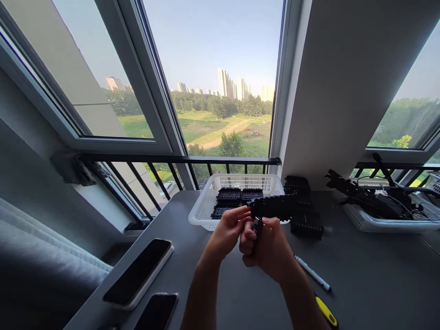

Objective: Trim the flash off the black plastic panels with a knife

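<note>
A black plastic strip with notched edges [275, 207] is held up in front of the basket. My left hand [225, 231] pinches its left end between closed fingers. Just below the strip, my right hand [270, 247] is closed around a small dark object with a shiny metal end [257, 223]. Most of that object is hidden in my fist, and its kind cannot be made out. The metal end is close to the strip's lower edge; whether they touch is unclear.
Behind my hands, a white basket [202, 211] holds several black plastic pieces [229, 195]. More black pieces [306, 224] are stacked at its right. A marker [313, 274] and yellow-handled tool [326, 310] lie right; two phones [140, 271] left. Another basket [388, 224] holds black parts and cables.
</note>
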A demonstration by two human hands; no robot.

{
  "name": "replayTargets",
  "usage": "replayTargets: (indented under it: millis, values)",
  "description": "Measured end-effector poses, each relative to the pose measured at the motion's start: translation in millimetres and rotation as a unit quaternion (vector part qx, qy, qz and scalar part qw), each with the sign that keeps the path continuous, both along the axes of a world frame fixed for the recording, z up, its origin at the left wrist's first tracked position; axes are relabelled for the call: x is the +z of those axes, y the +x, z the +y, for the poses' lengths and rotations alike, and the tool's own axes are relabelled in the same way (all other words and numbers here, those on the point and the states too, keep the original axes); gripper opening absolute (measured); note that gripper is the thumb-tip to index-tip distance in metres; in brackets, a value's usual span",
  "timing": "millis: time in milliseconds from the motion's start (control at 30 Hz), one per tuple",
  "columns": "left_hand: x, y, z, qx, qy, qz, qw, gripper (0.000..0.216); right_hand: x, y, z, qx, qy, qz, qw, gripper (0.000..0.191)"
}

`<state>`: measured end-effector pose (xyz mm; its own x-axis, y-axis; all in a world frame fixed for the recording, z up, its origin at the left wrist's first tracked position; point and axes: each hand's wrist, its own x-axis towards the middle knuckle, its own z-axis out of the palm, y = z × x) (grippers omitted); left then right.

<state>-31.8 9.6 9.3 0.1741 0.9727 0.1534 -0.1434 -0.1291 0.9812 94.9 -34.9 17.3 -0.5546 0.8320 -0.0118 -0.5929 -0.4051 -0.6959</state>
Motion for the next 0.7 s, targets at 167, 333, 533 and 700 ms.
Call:
replayTargets:
  millis: [167,333,533,700]
  values:
    - [2.3,0,-2,-0.021,0.012,0.042,0.999,0.017,-0.6,-1,1,0.005,0.009,-0.003,1.000,0.036]
    - [-1.1,-2,-2,-0.027,0.023,0.046,0.998,0.020,3.3,5,-11,-0.071,0.061,-0.105,0.990,0.036]
    - [-2.6,1,-4,0.014,-0.017,-0.016,1.000,0.038,7.5,41,-21,-0.452,0.156,-0.287,0.830,0.032]
    - [2.9,1,-8,-0.013,-0.003,-0.021,1.000,0.039,-0.2,66,0,-0.612,0.140,-0.345,0.698,0.043]
